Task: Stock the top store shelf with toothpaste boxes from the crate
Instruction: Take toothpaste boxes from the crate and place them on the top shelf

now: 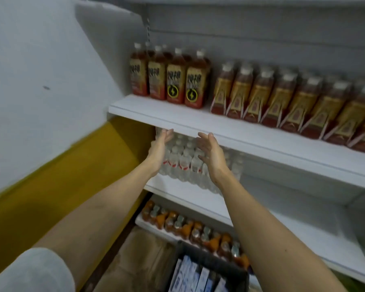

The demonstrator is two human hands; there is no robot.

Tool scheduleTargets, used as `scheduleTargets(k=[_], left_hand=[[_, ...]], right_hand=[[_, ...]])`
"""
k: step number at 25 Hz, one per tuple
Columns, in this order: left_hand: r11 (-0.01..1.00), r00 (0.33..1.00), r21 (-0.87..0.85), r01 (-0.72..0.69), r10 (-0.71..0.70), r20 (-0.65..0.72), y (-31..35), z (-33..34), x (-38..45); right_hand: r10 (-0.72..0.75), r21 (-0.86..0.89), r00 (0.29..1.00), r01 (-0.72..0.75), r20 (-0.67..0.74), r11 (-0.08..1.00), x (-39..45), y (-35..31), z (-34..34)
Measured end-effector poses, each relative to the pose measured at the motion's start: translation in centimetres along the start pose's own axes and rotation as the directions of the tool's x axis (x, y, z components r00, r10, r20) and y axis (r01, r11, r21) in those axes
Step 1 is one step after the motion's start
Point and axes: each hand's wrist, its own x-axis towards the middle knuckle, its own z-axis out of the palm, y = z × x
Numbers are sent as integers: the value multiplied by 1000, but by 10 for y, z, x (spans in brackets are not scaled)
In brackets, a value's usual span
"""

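Both my arms reach up toward the shelving. My left hand [159,147] and my right hand [211,150] are open, palms facing each other, fingers spread, and hold nothing. They hover in front of the clear water bottles [183,159], just below the front edge of the white shelf [177,119] that carries drink bottles. Low in the frame, between my forearms, stands a dark crate [209,262] with several blue-and-white toothpaste boxes [190,275] standing upright in it. The underside of a higher shelf [240,0] shows at the frame's top edge.
Brown tea bottles [171,81] fill the left of the white shelf, and a row of red-and-gold bottles [293,100] runs to the right. Orange drink bottles [188,226] line the lowest shelf. A white and yellow wall [51,123] bounds the left side. Cardboard [139,256] lies beside the crate.
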Motion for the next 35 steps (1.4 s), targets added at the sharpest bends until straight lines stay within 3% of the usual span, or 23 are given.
scheduleTargets(k=[6, 11, 14, 19, 26, 30, 35], left_hand=[[968, 962, 91, 235, -246, 123, -100, 59, -9], [901, 875, 155, 406, -432, 217, -203, 93, -28], [837, 813, 161, 524, -547, 197, -278, 111, -43], [701, 666, 286, 653, -711, 223, -401, 140, -74], [434, 401, 394, 810, -901, 168, -611, 197, -92], [269, 268, 504, 820, -960, 77, -725, 217, -110], [208, 225, 560, 802, -974, 40, -826, 233, -122]], right_hand=[[257, 56, 962, -252, -92, 966, -19, 107, -45], [397, 73, 904, -390, -158, 918, -50, 213, -79], [556, 168, 808, -530, -198, 831, -74, 281, -102], [699, 275, 684, -645, -209, 713, -113, 399, -137], [896, 387, 378, -809, -233, 442, -153, 596, -168], [963, 313, 207, -916, -171, 253, -143, 716, -194], [976, 176, 101, -975, -194, 136, -133, 840, -206]])
